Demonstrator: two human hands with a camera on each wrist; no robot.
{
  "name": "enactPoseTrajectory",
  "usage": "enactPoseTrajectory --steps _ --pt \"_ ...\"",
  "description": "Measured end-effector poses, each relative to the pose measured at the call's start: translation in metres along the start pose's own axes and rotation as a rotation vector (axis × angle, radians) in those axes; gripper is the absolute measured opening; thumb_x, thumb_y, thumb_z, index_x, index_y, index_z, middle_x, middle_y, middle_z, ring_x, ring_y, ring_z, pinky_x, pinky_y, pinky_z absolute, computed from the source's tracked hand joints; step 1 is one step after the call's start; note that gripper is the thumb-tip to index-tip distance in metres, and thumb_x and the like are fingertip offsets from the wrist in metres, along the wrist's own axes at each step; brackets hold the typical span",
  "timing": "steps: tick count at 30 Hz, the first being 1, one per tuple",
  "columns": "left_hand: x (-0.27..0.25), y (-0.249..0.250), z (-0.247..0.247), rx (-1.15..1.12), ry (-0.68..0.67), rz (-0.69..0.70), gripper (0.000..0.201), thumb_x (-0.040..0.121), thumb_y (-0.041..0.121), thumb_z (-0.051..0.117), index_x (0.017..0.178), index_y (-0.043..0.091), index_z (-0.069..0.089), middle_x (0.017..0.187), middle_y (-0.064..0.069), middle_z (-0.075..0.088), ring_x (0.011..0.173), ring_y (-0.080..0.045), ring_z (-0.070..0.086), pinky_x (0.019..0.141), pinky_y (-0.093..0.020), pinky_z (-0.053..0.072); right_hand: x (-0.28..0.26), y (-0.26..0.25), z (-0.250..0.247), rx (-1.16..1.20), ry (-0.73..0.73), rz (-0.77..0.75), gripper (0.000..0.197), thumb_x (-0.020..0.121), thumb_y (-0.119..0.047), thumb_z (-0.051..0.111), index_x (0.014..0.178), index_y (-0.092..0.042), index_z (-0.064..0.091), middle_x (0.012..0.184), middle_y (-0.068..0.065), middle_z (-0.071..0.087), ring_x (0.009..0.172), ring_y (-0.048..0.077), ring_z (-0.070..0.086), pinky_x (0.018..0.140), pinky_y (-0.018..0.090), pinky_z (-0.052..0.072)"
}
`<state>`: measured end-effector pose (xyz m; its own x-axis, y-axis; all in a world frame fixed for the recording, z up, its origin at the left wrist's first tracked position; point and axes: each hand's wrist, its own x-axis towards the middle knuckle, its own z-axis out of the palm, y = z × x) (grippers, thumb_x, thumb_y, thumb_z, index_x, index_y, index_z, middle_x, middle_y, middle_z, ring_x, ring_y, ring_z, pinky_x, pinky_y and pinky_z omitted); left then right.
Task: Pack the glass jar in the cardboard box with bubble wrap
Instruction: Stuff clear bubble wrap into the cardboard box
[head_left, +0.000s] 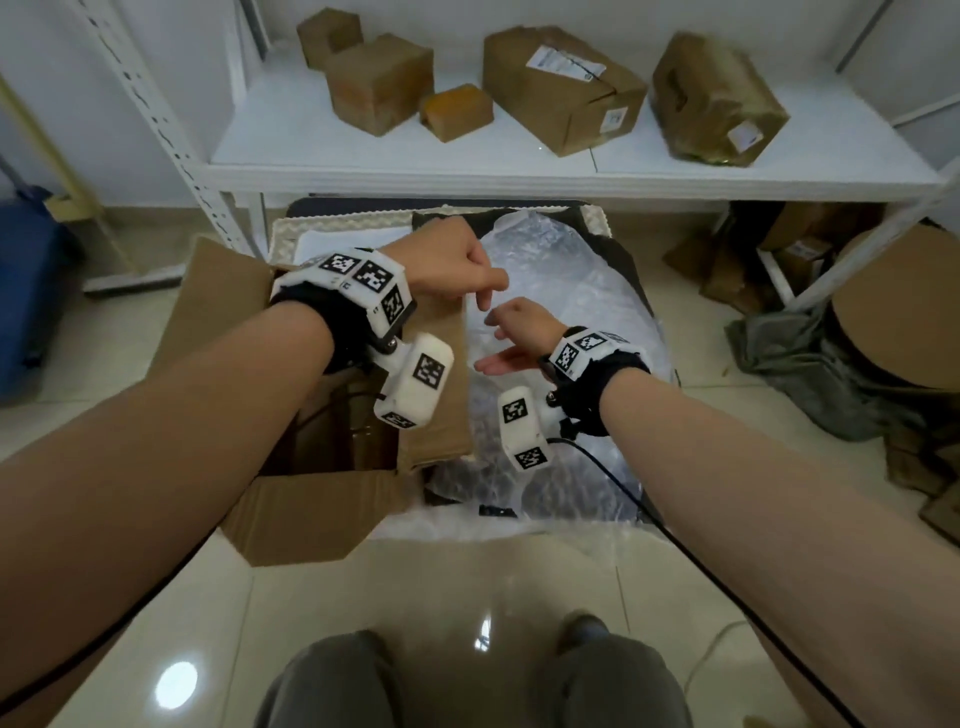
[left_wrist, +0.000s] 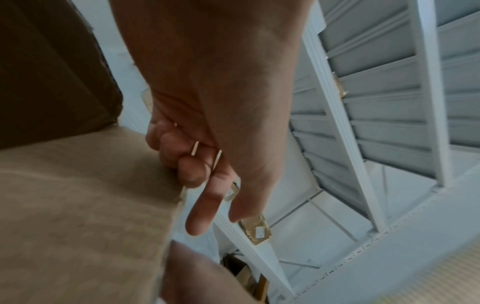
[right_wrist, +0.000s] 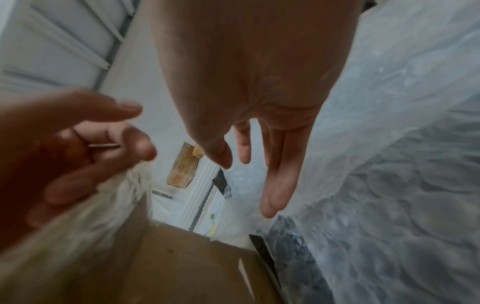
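An open cardboard box (head_left: 311, 514) stands on the floor at the left with its flaps spread. My left hand (head_left: 491, 293) is over the box's right flap (head_left: 436, 395); in the left wrist view its hand (left_wrist: 202, 185) has curled fingers on the edge of that flap (left_wrist: 91, 205), with the forefinger straight. A sheet of bubble wrap (head_left: 566, 280) lies on a dark mat to the right of the box. My right hand (head_left: 488, 343) hovers above it, holding nothing, and its fingers (right_wrist: 275, 185) are straight beside the bubble wrap (right_wrist: 402, 164). No glass jar shows.
A white shelf (head_left: 519, 171) behind carries several taped cardboard boxes (head_left: 561, 88). Its upright post (head_left: 171, 130) stands at the left of the box. Flattened cardboard and a grey cloth (head_left: 810, 364) lie at the right. A black cable (head_left: 675, 540) trails from my right wrist.
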<state>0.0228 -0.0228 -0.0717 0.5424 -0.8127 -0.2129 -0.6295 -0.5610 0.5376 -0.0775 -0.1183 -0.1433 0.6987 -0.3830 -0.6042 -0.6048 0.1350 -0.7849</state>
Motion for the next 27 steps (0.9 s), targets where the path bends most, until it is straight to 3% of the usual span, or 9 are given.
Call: enactPoseTrajectory --steps 4,7,9,10,13,15,20,24,27 --pt "0.012 -0.004 0.012 0.095 0.025 0.058 0.035 0.086 0.044 0.062 0.064 0.021 0.076 0.046 0.013 0.056 0.049 -0.005 0.046 0.057 -0.024 0.035 0.026 0.015 0.002 -0.098 -0.028 0.003 0.034 0.099 -0.015 0.052 0.132 -0.005 0.046 0.114 0.019 0.06 0.096 0.039 0.07 0.09 0.044 0.058" --pt "0.015 -0.008 0.015 0.133 0.003 0.062 0.035 0.082 0.051 0.063 0.068 0.023 0.078 0.069 0.004 0.066 0.067 -0.012 0.054 0.069 -0.028 0.042 0.034 0.024 0.002 -0.169 0.014 0.004 0.027 0.099 -0.014 0.051 0.123 -0.001 0.048 0.089 0.013 0.06 0.087 0.039 0.072 0.09 0.044 0.058" --pt "0.009 -0.011 0.02 0.136 -0.016 0.067 0.03 0.083 0.049 0.064 0.077 0.024 0.079 0.068 0.002 0.064 0.065 -0.014 0.054 0.071 -0.028 0.044 0.036 0.036 0.004 -0.259 0.12 -0.083 0.022 0.098 -0.014 0.051 0.114 0.001 0.055 0.088 0.013 0.064 0.069 0.029 0.069 0.064 0.032 0.06" --pt "0.003 -0.011 0.022 0.126 -0.01 0.073 0.027 0.084 0.046 0.065 0.081 0.023 0.079 0.069 0.002 0.064 0.063 -0.013 0.055 0.072 -0.028 0.046 0.037 0.042 0.005 -0.333 0.186 -0.144 0.023 0.096 -0.014 0.051 0.11 0.002 0.059 0.089 0.013 0.065 0.067 0.027 0.065 0.06 0.03 0.055" --pt "-0.018 -0.012 0.028 0.062 0.042 0.086 0.02 0.085 0.038 0.068 0.09 0.021 0.077 0.076 -0.002 0.068 0.066 -0.015 0.06 0.079 -0.034 0.055 0.027 0.057 0.008 -0.462 0.311 -0.231 0.035 0.091 -0.017 0.056 0.111 0.009 0.065 0.089 0.014 0.061 0.078 0.028 0.057 0.068 0.035 0.046" --pt "-0.033 -0.012 0.032 0.022 0.06 0.082 0.02 0.087 0.033 0.068 0.095 0.017 0.075 0.079 -0.004 0.069 0.071 -0.017 0.062 0.082 -0.037 0.057 0.016 0.066 0.009 -0.489 0.324 -0.204 0.036 0.088 -0.02 0.059 0.112 0.006 0.067 0.091 0.014 0.063 0.081 0.03 0.06 0.072 0.038 0.051" --pt "-0.057 -0.006 0.037 -0.008 0.088 0.071 0.021 0.09 0.029 0.066 0.103 0.013 0.072 0.082 -0.005 0.07 0.069 -0.015 0.063 0.07 -0.026 0.053 0.011 0.069 0.007 -0.555 0.358 -0.197 0.037 0.089 -0.026 0.056 0.112 0.0 0.067 0.118 0.019 0.066 0.106 0.037 0.065 0.095 0.047 0.054" --pt "-0.065 -0.004 0.04 -0.016 0.077 0.047 0.02 0.09 0.03 0.065 0.103 0.015 0.071 0.078 -0.001 0.069 0.07 -0.015 0.064 0.079 -0.03 0.055 -0.012 0.063 0.01 -0.535 0.308 -0.215 0.026 0.095 -0.014 0.049 0.106 0.006 0.063 0.106 0.019 0.067 0.101 0.035 0.067 0.085 0.037 0.053" --pt "-0.071 -0.003 0.044 -0.003 0.067 0.047 0.021 0.091 0.03 0.064 0.105 0.015 0.07 0.079 -0.001 0.069 0.071 -0.015 0.064 0.079 -0.032 0.056 -0.022 0.066 0.014 -0.496 0.226 -0.197 0.021 0.095 -0.005 0.046 0.107 0.0 0.062 0.102 0.019 0.06 0.104 0.039 0.068 0.093 0.046 0.055"
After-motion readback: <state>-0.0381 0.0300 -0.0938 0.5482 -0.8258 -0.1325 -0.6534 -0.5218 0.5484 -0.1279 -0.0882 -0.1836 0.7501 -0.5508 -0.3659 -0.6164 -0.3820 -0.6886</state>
